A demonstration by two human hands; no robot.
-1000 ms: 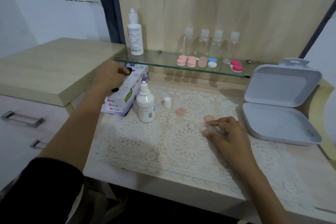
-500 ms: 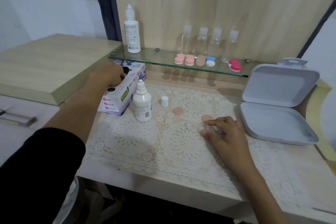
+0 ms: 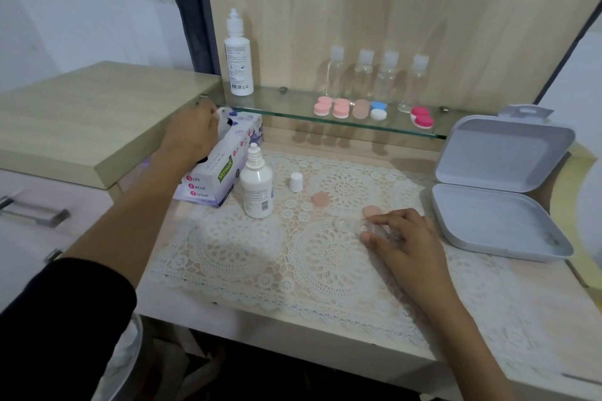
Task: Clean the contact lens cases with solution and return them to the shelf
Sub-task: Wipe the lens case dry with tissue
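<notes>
A clear contact lens case (image 3: 342, 224) lies open on the lace mat, and my right hand (image 3: 402, 239) pinches its right end between thumb and fingers. Its two pink caps (image 3: 321, 198) (image 3: 370, 211) lie loose on the mat just behind it. The small solution bottle (image 3: 257, 187) stands uncapped, with its white cap (image 3: 295, 181) beside it. My left hand (image 3: 192, 135) is at the opening of the tissue box (image 3: 224, 169), fingers curled on a bit of white tissue (image 3: 222, 114). Other lens cases, pink (image 3: 332, 106), beige (image 3: 361, 108), blue-white (image 3: 378, 110) and red (image 3: 422, 117), sit on the glass shelf (image 3: 286, 104).
A tall white bottle (image 3: 238, 58) and several clear bottles (image 3: 387, 75) stand on the shelf. An open white plastic box (image 3: 498, 215) lies at the right of the mat. A wooden cabinet top (image 3: 81, 120) with drawers is on the left.
My left hand has shifted slightly up the tissue box opening, and white tissue now shows at its fingertips. My right hand has stayed on the clear case.
</notes>
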